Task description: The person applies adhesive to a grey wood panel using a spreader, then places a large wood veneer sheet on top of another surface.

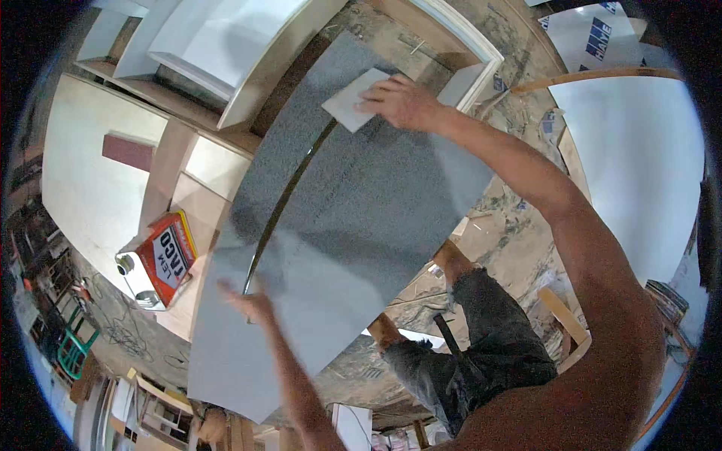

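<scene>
A: Largest item first?
B: The grey panel (346, 210), flat in front of the person. Mottled and darker over most of its far part, paler and smoother at the near left end. My reading: the dark part is coated, the pale end is not.
A: Next?
B: The can (167, 259), red and white, left of the panel. Best kept clear of the left arm's sweep.
A: Right hand (406, 103)?
B: Over the far part of the panel. Fingers bent and closed on the right-hand side of a white square plate (350, 101); the plate lies at the panel's surface. Contact along its whole edge: cannot tell.
A: Left hand (252, 304)?
B: Blurred. Fingers loosely spread, nothing seen in them; touching or hovering, cannot tell.
A: Smallest?
B: A dark glossy line (282, 203), thin, running from the plate toward the left hand. Looks like poured liquid. Suggest low tilt, even pressure, overlapping strokes across it, worked toward the pale end before it thickens; left fingers out of the wet.
</scene>
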Tool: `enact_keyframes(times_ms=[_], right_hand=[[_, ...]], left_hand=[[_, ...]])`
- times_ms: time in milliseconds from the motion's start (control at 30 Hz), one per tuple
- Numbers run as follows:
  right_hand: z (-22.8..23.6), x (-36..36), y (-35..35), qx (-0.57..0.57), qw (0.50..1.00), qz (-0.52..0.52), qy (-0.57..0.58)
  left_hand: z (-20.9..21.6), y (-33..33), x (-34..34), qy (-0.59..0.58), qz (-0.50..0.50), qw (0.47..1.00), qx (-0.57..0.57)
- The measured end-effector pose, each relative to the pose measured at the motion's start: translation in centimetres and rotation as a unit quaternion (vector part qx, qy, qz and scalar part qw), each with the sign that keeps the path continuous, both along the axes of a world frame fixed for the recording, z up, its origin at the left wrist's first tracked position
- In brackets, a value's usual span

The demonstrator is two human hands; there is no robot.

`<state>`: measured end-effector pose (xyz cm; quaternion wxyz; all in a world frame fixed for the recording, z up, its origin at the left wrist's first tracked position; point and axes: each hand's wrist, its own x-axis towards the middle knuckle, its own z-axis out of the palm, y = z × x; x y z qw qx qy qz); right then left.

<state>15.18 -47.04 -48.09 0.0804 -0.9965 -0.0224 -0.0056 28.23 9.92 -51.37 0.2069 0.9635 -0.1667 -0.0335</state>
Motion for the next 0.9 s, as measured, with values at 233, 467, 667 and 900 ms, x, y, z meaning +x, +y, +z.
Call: enact_keyframes(times_ms=[233,467,667,900], right_hand=[[1.2,-1.5,-1.3,0.023,0.993,0.105,0.041],[3.2,3.3,-5.7,-0.013,0.995,0.050,-0.085],[-0.8,-0.5,-3.8,-0.026,0.999,0.034,0.024],[-3.4,1.3,-5.7,-0.045,0.999,-0.022,-0.019]], left_hand=[[2.2,-23.5,-14.0,0.232,0.070,0.968,0.062],[1.3,-26.0,-14.3,0.269,0.127,0.947,0.120],[2.2,-26.2,-13.3,0.321,0.140,0.924,0.152],[1.3,-26.7,-13.9,0.292,0.129,0.935,0.153]])
